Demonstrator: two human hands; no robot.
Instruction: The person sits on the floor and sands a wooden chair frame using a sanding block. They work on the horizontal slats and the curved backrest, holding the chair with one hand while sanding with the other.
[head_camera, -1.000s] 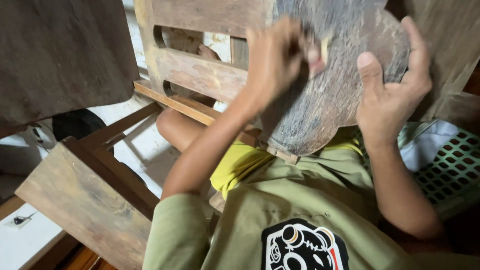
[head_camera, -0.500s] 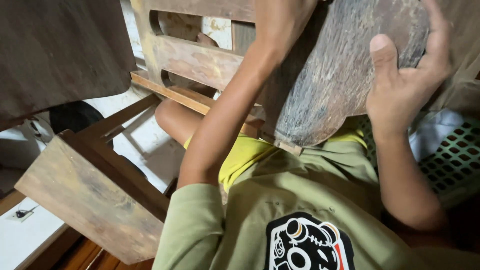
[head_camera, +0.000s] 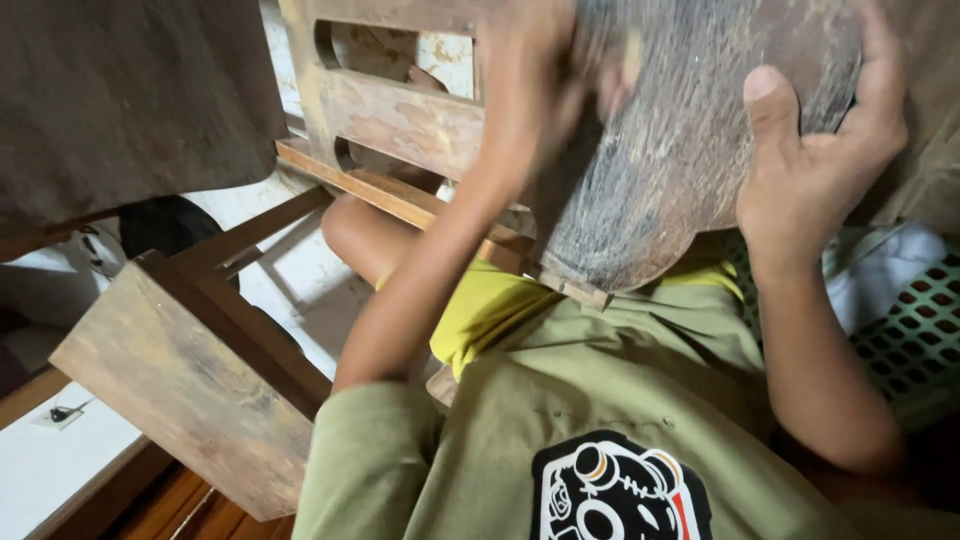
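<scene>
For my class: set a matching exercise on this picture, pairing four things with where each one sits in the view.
Things:
1. rounded wooden panel
2. green plastic basket
3. wooden stool
4. slatted chair frame

Places:
A. lower left
B. top centre, behind the left hand
C. right edge
D. top right, gripped by the right hand

Pairs: 1-D, 2-C, 3-A, 4-B

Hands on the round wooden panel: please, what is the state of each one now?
Left hand: closed, pressed on the wooden panel; what it holds cannot be told, blurred.
Right hand: closed on the panel's edge.
</scene>
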